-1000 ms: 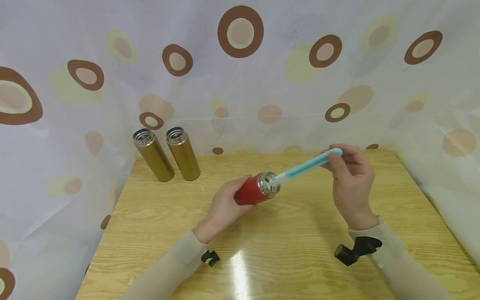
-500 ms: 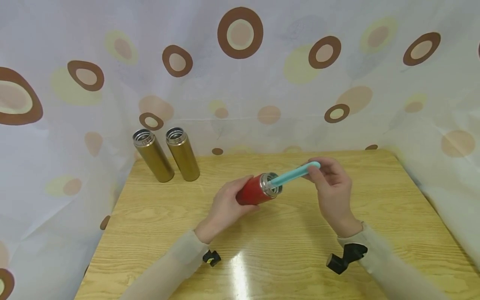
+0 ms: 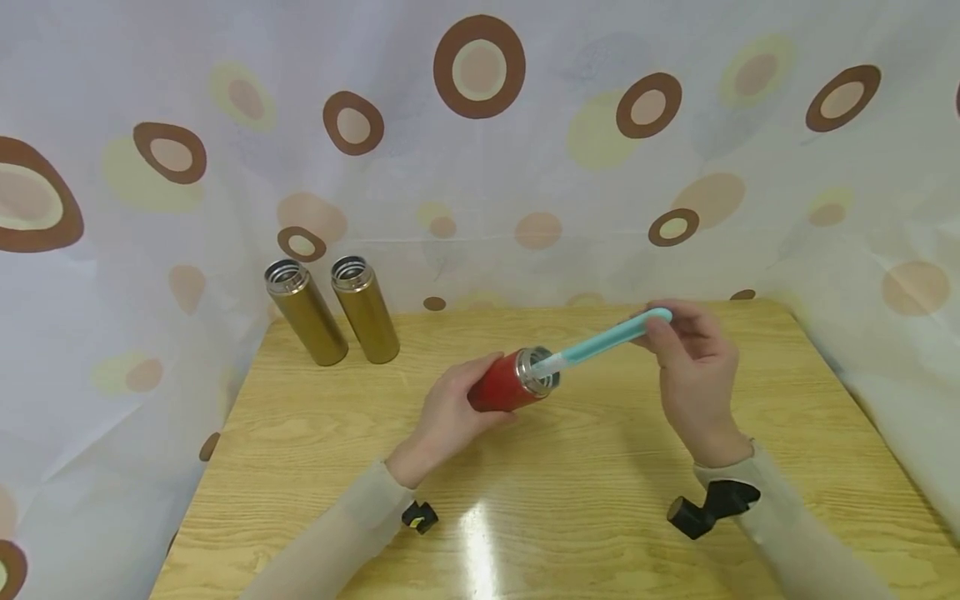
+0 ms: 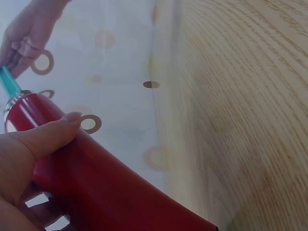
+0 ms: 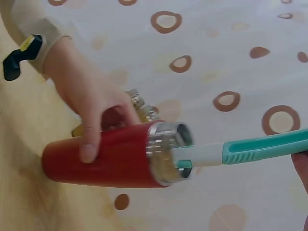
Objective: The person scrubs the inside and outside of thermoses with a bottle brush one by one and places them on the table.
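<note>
My left hand grips a red thermos bottle round its body, tilted with its open steel mouth to the right. In the left wrist view the thumb lies along the red wall. My right hand pinches the far end of a teal-handled bottle brush between thumb and fingers. The white neck of the brush enters the bottle's mouth, as the right wrist view shows at the steel rim; its head is hidden inside.
Two gold thermos bottles stand uncapped side by side at the table's back left. The wooden table ends at a patterned white curtain, which also hangs along both sides.
The right hand first pushed the brush deeper into the red bottle, to the left, then drew it back out part way to the right. The left hand and bottle barely moved.
</note>
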`<state>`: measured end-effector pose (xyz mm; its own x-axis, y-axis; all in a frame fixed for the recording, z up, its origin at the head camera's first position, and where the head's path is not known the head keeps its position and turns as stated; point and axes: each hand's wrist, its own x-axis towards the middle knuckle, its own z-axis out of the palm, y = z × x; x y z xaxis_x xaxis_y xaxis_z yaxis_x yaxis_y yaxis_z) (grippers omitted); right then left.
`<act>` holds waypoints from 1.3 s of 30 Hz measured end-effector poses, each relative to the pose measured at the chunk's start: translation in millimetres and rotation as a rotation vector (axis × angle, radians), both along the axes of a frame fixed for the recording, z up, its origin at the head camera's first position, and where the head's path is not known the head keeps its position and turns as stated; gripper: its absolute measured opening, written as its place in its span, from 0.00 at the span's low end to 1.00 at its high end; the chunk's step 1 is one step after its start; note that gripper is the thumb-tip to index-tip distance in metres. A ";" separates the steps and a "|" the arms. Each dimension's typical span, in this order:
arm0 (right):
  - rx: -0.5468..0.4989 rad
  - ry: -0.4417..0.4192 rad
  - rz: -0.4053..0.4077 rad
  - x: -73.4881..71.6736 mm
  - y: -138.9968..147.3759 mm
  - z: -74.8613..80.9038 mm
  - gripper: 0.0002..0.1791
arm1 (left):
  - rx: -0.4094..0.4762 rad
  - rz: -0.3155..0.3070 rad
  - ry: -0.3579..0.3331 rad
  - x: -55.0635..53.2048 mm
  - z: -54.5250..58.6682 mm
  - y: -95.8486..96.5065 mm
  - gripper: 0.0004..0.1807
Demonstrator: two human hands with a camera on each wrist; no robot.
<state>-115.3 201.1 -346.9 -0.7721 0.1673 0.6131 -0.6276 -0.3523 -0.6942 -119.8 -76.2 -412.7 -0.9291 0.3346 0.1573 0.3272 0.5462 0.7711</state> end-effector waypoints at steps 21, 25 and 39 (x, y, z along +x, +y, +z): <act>0.214 -0.115 0.001 6.1 -10.7 -20.4 0.10 | -0.023 -0.012 0.016 0.4 -0.4 3.4 0.44; 0.181 -0.098 0.014 4.7 -7.8 -18.2 0.09 | -0.013 -0.009 0.007 0.6 0.1 3.8 0.44; -0.059 -0.002 0.029 -3.1 6.9 6.8 0.08 | -0.017 0.002 0.009 0.1 0.2 -1.4 0.44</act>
